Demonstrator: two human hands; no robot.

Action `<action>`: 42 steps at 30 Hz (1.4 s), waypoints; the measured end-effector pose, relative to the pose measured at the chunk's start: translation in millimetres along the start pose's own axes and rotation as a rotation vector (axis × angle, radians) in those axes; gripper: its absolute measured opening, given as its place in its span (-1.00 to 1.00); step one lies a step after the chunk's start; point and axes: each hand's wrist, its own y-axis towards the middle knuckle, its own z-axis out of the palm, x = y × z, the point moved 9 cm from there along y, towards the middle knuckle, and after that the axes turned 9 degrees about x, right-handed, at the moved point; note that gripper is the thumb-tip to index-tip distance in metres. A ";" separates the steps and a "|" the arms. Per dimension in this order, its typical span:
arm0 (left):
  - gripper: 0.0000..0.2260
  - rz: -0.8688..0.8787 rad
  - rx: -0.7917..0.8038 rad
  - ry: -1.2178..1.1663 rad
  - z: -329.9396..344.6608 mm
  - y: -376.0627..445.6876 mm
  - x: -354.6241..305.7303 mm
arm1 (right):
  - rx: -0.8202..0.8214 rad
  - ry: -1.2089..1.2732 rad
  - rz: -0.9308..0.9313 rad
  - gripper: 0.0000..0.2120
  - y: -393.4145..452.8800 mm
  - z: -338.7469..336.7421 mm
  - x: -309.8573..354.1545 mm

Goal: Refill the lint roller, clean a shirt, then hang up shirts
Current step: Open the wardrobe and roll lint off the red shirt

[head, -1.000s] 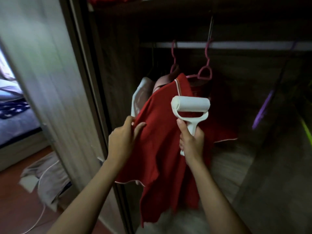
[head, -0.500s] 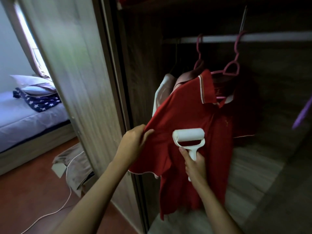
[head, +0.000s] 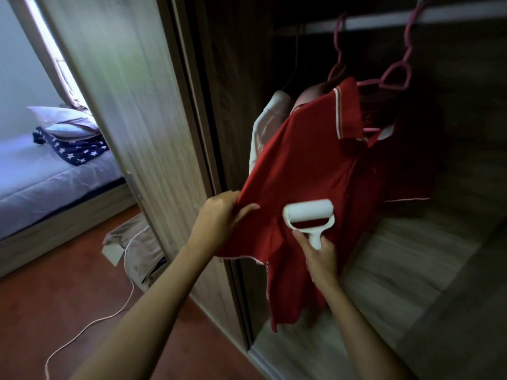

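Observation:
A red polo shirt [head: 310, 163] with a white-striped collar hangs on a pink hanger [head: 395, 78] from the wardrobe rail [head: 384, 19]. My left hand [head: 219, 215] pinches the shirt's left sleeve and pulls the cloth out sideways. My right hand [head: 319, 255] grips the handle of a white lint roller [head: 308, 213], whose roll lies against the shirt's front at mid height. Behind the red shirt hang a pale garment [head: 264, 127] and a second pink hanger [head: 338, 48].
The wardrobe's sliding door [head: 142, 119] stands just left of the shirt. The wardrobe floor [head: 384, 270] lies below it. Outside are a bed [head: 41, 174] with pillows and a star-patterned cloth, a crumpled cloth on the floor [head: 137, 242] and a white cable [head: 90, 325].
The lint roller has come down the shirt, from near the collar to mid chest. My left hand keeps its hold on the sleeve. The view has swung left and down.

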 end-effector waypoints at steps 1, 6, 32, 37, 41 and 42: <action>-0.51 0.022 0.007 -0.002 2.6 -1.1 -1.0 | 0.011 -0.004 0.021 -0.53 -4.7 1.4 -13.0; -0.67 0.052 -0.020 0.139 7.5 -7.2 -14.4 | -0.035 0.042 0.000 -0.74 -3.7 -6.4 -5.3; -0.06 0.251 0.051 0.565 35.7 -10.1 -17.1 | 0.033 -0.008 -0.029 -0.84 13.0 11.8 -59.5; -0.20 0.257 0.098 0.655 41.3 -6.3 -15.5 | 0.229 -0.381 0.299 -0.70 2.6 28.4 -156.0; -0.02 0.169 0.119 0.658 37.7 -0.4 -9.2 | 0.138 -0.347 0.237 -0.74 -7.9 18.5 -152.4; 0.01 0.146 0.124 0.652 37.1 0.9 -8.1 | 0.091 -0.334 0.171 -0.79 -7.5 15.8 -137.6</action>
